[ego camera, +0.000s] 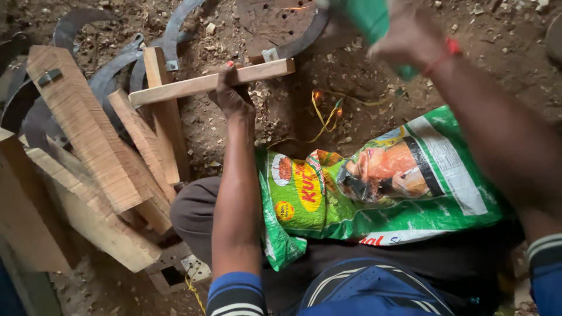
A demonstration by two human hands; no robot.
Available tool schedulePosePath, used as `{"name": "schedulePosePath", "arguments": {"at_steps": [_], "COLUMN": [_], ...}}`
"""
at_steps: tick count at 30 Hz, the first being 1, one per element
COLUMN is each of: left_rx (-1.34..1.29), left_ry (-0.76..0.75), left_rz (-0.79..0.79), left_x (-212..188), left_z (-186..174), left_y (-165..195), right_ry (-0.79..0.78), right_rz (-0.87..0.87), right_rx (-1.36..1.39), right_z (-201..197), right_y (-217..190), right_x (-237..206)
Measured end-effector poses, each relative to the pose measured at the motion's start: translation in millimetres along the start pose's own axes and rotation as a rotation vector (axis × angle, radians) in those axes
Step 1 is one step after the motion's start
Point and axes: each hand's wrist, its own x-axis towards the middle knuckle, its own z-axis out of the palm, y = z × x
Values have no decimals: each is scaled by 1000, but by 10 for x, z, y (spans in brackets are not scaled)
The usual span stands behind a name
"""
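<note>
Here, a seated person's left hand point(232, 93) closes around a pale wooden stick point(211, 83) lying almost level across the dirt floor point(497, 52), fingers wrapped over its middle. A curved metal blade point(295, 45) with a small bracket sits at the stick's 2 o'clock end, touching it. The right hand point(410, 38), blurred at 1 o'clock in the view, is clenched on a green-handled tool point(369, 17); its working end cannot be made out. A red thread circles that wrist. At 9 o'clock from the left hand, rough-cut wooden blocks point(88, 152) lean in a heap, with more curved blades point(111, 70) behind them at 11 o'clock. A green printed sack point(374, 187) covers the person's lap at 5 o'clock, and yellow string point(322, 114) trails over wood shavings just beyond it.
</note>
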Motion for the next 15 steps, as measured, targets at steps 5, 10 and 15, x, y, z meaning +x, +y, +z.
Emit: {"name": "schedulePosePath", "arguments": {"at_steps": [5, 10, 15], "left_rx": [15, 232, 368], "left_ry": [26, -78, -72], "left_rz": [-10, -206, -263], "left_x": [-46, -58, 49], "left_z": [-72, -280, -371], "left_y": [124, 520, 752], "right_ry": [-113, -153, -98], "right_rz": [-80, -23, -71], "right_rx": [95, 116, 229], "right_z": [147, 127, 83], "right_y": [-339, -399, -277], "right_x": [-901, -1188, -964]}}
